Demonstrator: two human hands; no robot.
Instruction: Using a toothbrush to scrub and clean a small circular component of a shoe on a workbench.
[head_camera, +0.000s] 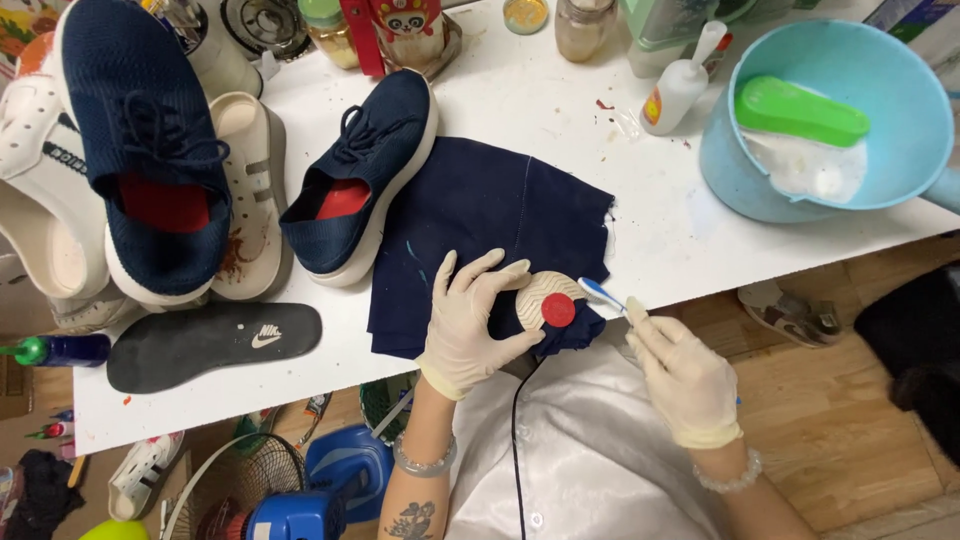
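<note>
My left hand (468, 325), in a pale glove, grips a cream insole (540, 290) with a ridged surface and a red round patch (558, 311), over a dark blue cloth (470, 215). In my gloved right hand (682, 372) is a toothbrush (603, 295) with a blue and white head, its tip touching the insole's right edge. Two navy knit sneakers (365, 170) with red insides stand on the white table (560, 110) to the left.
A light blue basin (900, 110) with a green brush (800, 112) and foam sits at the right. A white squeeze bottle (678, 88), jars, white shoes (40, 170) and a black insole (215, 343) lie around. A fan and clutter fill the floor below.
</note>
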